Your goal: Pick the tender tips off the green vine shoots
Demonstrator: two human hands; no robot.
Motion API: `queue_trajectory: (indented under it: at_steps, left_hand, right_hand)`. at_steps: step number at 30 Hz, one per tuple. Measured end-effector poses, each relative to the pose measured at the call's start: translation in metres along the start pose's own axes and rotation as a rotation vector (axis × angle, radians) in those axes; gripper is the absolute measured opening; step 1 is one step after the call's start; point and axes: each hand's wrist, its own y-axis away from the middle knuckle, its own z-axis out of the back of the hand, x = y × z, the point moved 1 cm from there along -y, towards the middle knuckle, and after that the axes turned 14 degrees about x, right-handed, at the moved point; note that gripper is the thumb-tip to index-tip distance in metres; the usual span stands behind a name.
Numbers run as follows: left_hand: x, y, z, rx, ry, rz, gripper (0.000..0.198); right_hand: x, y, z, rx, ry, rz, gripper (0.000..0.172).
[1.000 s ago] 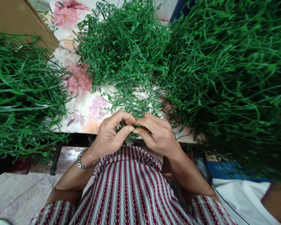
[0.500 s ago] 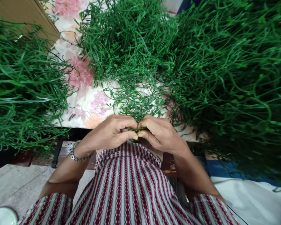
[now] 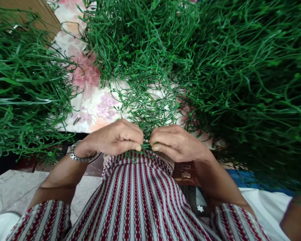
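Observation:
Several thin green stems (image 3: 146,146) stretch across the narrow gap between my two hands, just above the striped cloth over my lap. My left hand (image 3: 120,139), with a metal-banded watch (image 3: 77,154) on the wrist, pinches them between thumb and curled fingers. From the other side my right hand (image 3: 177,142) grips them in a like pinch. Just beyond my fingers a loose, thin layer of similar stems (image 3: 153,107) spreads over the flowered tablecloth (image 3: 87,113). What lies inside my closed fingers is hidden.
Big tangled heaps of green stems stand at the left (image 3: 22,90), the back middle (image 3: 137,36) and the right (image 3: 253,77). A brown box (image 3: 37,16) is at the back left. White cloth (image 3: 261,207) lies low on the right. A pale round object (image 3: 5,226) sits at the bottom left.
My hands were touching at the fingertips; they have drawn apart sideways, with green stems now showing between them. The view has shifted slightly.

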Motion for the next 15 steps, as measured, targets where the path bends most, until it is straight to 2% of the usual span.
queue_trajectory:
  at_steps: [5, 7, 11, 15]
  left_hand:
    - [0.003, 0.001, -0.001, -0.235, 0.004, 0.117, 0.019]
    - [0.004, 0.0, -0.005, -0.301, 0.036, 0.159, 0.015]
    - [0.006, -0.002, -0.017, -0.496, 0.12, 0.189, 0.013]
    - [0.005, -0.006, -0.026, -0.561, 0.037, 0.199, 0.012]
  right_hand:
    - [0.01, 0.003, 0.003, -0.46, 0.008, -0.078, 0.013]
    - [0.013, -0.001, -0.004, -0.558, 0.072, -0.146, 0.01]
    - [0.01, -0.012, -0.022, -0.545, 0.146, -0.262, 0.015]
    - [0.005, -0.014, -0.029, -0.505, 0.197, -0.26, 0.014]
